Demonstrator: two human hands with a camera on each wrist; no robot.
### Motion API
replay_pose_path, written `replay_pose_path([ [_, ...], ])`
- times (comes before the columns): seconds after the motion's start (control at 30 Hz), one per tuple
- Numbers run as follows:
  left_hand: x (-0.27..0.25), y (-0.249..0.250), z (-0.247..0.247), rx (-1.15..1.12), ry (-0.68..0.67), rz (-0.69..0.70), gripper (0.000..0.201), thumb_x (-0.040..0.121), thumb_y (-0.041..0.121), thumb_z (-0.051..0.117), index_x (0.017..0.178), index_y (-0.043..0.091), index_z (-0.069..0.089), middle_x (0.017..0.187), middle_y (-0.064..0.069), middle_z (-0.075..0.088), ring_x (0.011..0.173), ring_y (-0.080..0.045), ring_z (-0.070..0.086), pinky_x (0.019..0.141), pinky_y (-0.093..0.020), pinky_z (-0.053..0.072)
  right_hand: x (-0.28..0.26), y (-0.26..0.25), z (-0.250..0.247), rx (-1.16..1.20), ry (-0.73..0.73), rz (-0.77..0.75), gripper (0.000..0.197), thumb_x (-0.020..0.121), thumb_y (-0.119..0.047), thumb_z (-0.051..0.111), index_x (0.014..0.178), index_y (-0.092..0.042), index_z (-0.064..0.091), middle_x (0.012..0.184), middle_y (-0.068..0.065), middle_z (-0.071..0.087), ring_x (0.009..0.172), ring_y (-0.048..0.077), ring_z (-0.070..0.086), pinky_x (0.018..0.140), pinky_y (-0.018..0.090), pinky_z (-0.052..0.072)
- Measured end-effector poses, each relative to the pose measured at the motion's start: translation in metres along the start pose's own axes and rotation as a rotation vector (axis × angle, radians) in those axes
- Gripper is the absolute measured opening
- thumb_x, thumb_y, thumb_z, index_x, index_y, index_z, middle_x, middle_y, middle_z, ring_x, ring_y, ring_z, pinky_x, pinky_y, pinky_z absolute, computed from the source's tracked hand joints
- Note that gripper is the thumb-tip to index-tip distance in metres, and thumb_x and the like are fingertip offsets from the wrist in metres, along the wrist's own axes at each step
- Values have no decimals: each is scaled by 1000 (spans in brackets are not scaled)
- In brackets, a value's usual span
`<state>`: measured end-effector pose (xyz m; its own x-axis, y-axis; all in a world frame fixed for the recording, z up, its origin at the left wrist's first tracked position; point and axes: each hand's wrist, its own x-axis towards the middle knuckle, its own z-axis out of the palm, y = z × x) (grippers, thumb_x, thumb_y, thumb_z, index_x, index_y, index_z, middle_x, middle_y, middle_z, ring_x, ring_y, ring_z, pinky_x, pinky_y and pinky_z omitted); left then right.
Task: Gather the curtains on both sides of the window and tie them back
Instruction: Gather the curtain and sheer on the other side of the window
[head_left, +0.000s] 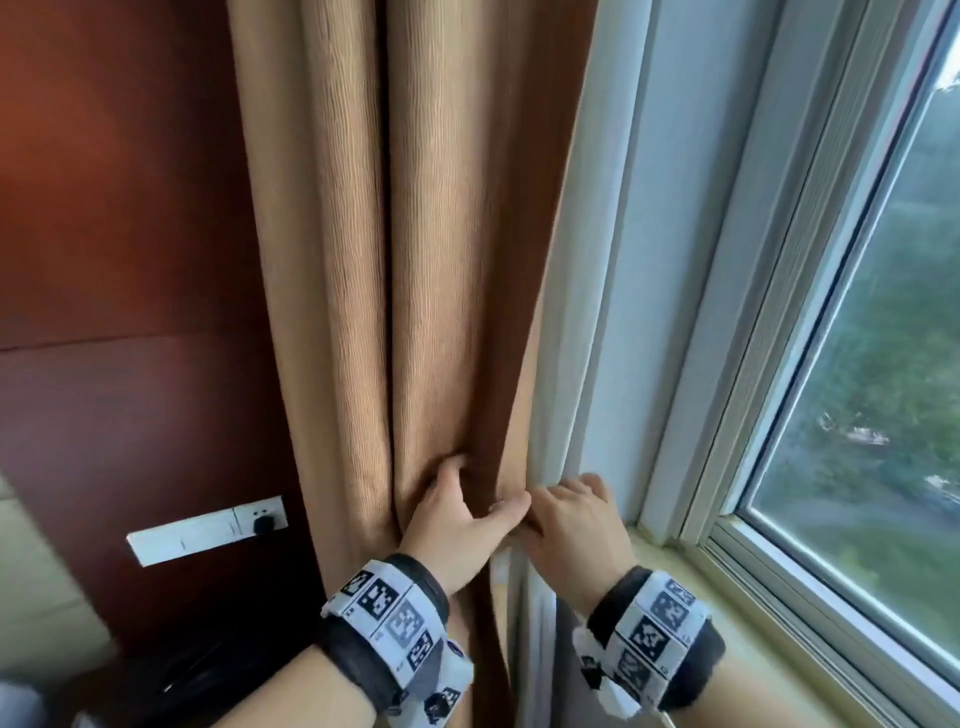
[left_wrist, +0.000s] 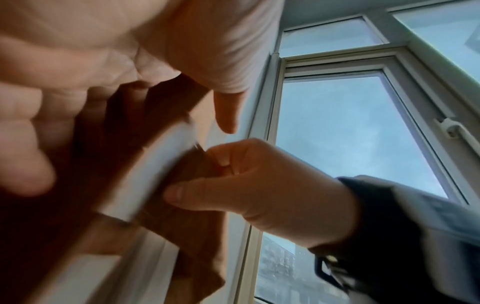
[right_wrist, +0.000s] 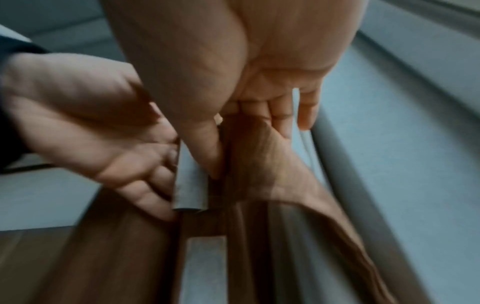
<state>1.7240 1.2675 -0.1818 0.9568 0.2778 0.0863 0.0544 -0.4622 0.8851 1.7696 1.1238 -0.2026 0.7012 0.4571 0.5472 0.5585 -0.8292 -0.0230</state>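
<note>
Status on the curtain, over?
Left hand grips curtain folds. Right hand pinches its window-side edge. Gathered, no tie visible. Nothing blocking in view.

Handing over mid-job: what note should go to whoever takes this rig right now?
Left hand: grips the gathered folds of the tan curtain, left of the window.
Right hand: pinches the curtain's window-side edge, beside the left hand.
Done: this curtain is bunched.
Left: no tie shows around it yet; the other side's curtain is out of view.
</note>
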Motion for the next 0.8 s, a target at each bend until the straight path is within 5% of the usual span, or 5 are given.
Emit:
replay_pose_path([
  [0.23, 15, -8, -6, 40, 118, -125, 30, 76, 34, 65, 101, 20, 57, 97, 4, 69, 92, -15, 65, 93, -36, 51, -23, -42, 3, 151, -252, -146, 12, 70, -35, 54, 70, -23, 51, 47, -5, 58, 39, 16, 55, 42, 24, 37],
  [0.33, 23, -18, -18, 72, 183, -129, 16, 80, 18, 57, 96, 20, 59, 95, 4, 69, 88, -15, 65, 86, -31, 52, -36, -52, 9, 248, -539, -212, 21, 89, -30, 48, 99, -11, 51, 90, 12, 66, 83, 36, 63, 61, 34, 36],
  [0.5, 24, -41, -35, 147, 116, -121, 31, 81, 7, 55, 104, 25, 65, 98, 8, 71, 91, -10, 65, 85, -24, 49, -49, -59, 25, 298, -1053, -315, 37, 95, -30, 42, 123, -9, 55, 99, 21, 58, 112, 34, 57, 91, 41, 46],
  [0.67, 10, -56, -36, 67, 8, -37, 26, 82, 8, 56, 95, 28, 67, 85, -1, 75, 74, -13, 71, 87, -43, 55, -21, -29, 19, 623, -544, -85, 15, 84, -39, 57, 75, -29, 52, 76, -9, 62, 71, 10, 57, 70, 27, 49],
  [0.8, -1, -55, -34, -11, -88, 4, 34, 76, 22, 65, 101, 46, 62, 99, 1, 74, 83, -13, 71, 86, -46, 56, 13, -17, 15, 927, -154, 120, 31, 85, -38, 66, 111, -27, 53, 97, -20, 62, 89, -2, 59, 73, 12, 46],
])
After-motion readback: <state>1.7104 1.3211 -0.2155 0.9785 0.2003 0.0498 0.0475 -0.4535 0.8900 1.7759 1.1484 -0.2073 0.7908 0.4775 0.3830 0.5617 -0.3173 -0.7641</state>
